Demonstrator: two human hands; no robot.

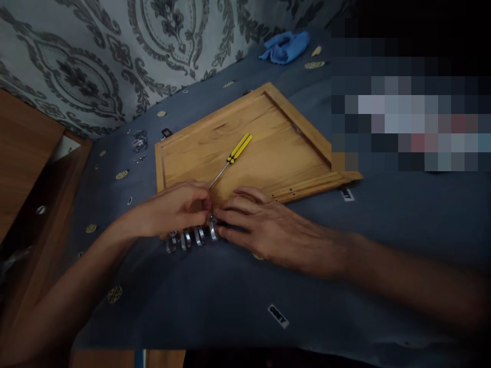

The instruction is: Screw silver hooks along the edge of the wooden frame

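The thumb and index finger of my left hand are closed in a pinch at the near edge of a framed wooden panel. Whatever is between those fingertips is too small to make out. Facing it, my right hand holds a curved metal fitting with its thumb and index fingertips, the other fingers stretched over the panel edge. More shiny curved fittings line the same edge below my left hand. A screwdriver with a yellow and black handle lies on the panel, its tip near my left fingers.
Loose metal fittings and small screws lie left of the panel on a dark blue patterned cloth. A crumpled blue cloth sits at the back by the patterned wall. The upper right is pixelated.
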